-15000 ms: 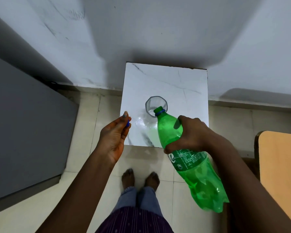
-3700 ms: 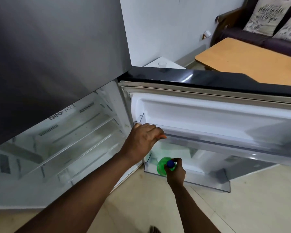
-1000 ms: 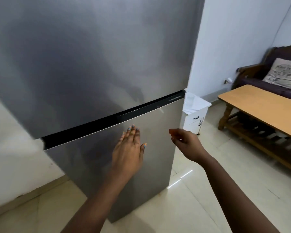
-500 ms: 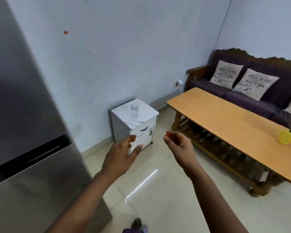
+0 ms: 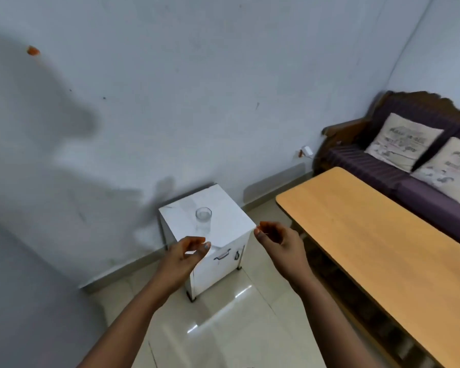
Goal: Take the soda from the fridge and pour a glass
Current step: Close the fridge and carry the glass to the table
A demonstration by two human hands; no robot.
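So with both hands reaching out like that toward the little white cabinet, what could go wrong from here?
1. The glass stands alone on the white cabinet, and a clear glass is easily misjudged; the left hand could knock it over.
2. It holds clear liquid, though the level cannot be read, so a hasty lift may spill.
3. The wooden table lies close beside the right hand, whose arm could bump its edge.
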